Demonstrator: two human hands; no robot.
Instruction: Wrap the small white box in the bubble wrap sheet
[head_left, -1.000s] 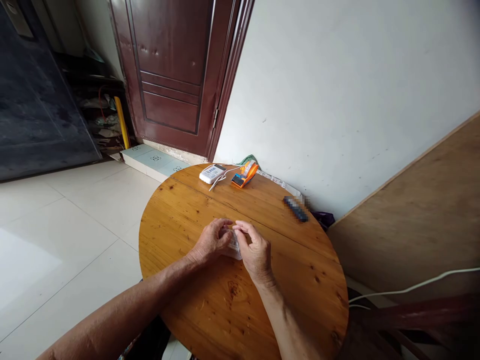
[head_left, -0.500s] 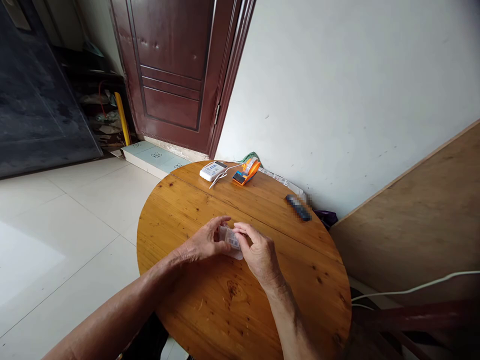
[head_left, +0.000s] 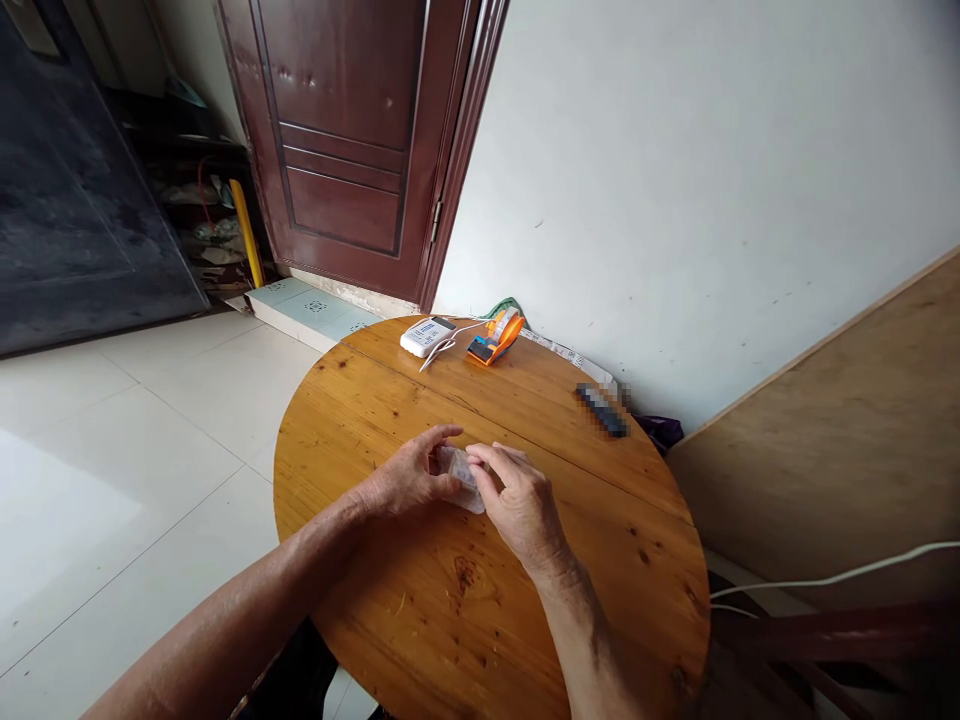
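Observation:
A small clear plastic box is between my hands, low over the middle of the round wooden table. My left hand is closed around its left side, with the thumb along the near edge and the index finger stretched over the far side. At the right side of the box, my right hand has its thumb and fingertips pinched together. Fingers cover part of the box, and whatever is inside it is too small to make out.
Toward the table's far edge lie a white power strip with its cord and an orange tape dispenser. A dark, pixelated long object lies at the right. Beyond stand a white wall and a brown door.
The barcode label seen on the box earlier is no longer clear, and the box surface looks paler. Both hands keep nearly the same hold. The view has shifted slightly.

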